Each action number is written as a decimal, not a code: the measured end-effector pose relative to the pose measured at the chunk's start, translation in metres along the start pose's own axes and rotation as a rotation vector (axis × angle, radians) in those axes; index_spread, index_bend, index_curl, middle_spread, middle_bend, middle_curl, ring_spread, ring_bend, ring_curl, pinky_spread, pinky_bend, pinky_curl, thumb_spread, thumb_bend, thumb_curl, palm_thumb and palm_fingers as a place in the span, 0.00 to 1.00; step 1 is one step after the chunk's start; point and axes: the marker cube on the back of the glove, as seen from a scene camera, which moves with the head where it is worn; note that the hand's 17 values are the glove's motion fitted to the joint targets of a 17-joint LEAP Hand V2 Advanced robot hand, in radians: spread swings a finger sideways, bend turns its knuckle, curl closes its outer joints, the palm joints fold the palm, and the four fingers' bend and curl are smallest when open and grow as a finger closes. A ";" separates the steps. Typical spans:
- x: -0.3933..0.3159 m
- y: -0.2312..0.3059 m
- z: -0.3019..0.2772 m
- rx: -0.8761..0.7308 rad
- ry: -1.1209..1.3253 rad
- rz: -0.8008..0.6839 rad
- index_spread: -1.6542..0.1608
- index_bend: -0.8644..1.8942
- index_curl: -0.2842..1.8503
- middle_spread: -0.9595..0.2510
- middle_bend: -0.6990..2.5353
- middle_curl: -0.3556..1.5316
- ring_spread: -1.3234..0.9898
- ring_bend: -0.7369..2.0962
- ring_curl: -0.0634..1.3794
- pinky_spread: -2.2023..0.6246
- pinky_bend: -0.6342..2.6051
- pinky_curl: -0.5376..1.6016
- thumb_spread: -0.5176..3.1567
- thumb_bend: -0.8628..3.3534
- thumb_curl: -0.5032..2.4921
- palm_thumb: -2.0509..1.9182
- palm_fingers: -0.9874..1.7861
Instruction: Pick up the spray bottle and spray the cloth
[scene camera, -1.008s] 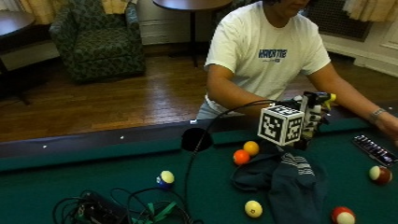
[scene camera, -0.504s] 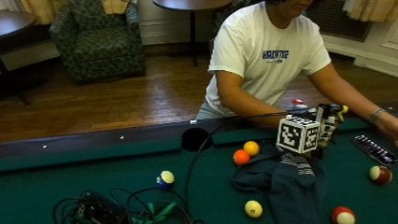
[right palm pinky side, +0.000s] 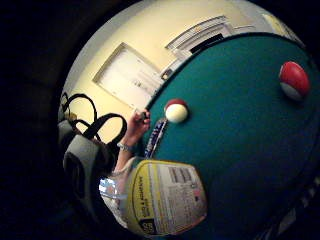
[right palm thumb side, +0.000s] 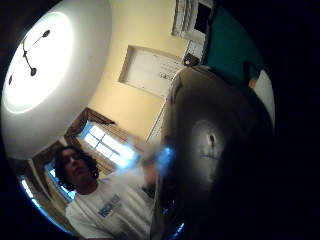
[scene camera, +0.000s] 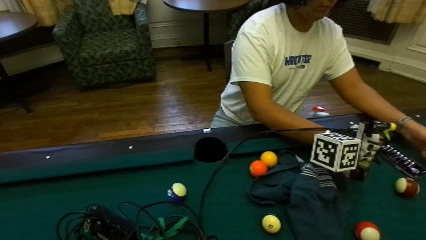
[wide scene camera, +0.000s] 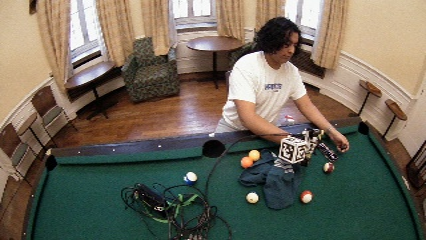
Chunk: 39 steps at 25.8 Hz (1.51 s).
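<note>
One hand (scene camera: 368, 150), the gloved right, is held just above the far edge of the cloth (scene camera: 303, 192), largely hidden behind the marker. A spray bottle (right palm pinky side: 162, 202) is seen close against the palm in the little-finger view, its label filling the near field; the fingers appear to be wrapped around it, though the grasp itself is mostly covered. The dark blue cloth is bunched on the green tabletop (scene camera: 80, 192), with an orange ball (scene camera: 258, 168) and a yellow ball (scene camera: 269, 158) touching its edge. A spray could be wasted on the felt if the nozzle, whose direction cannot be made out, is not aimed at the cloth.
</note>
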 end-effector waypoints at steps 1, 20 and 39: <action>0.001 -0.002 0.001 0.007 0.002 0.002 0.77 0.44 0.43 0.62 0.40 0.49 0.49 0.52 0.38 0.68 0.35 0.45 0.25 0.20 0.46 0.75 0.85; 0.012 0.005 0.002 -0.130 -0.022 0.109 0.77 0.39 0.42 0.64 0.41 0.49 0.50 0.52 0.37 0.68 0.35 0.45 0.29 0.19 0.44 0.73 0.82; 0.003 0.063 -0.128 -0.291 0.397 0.119 0.71 0.34 0.30 0.70 0.30 0.41 0.53 0.41 0.31 0.82 0.34 0.44 0.39 0.19 0.34 0.65 0.48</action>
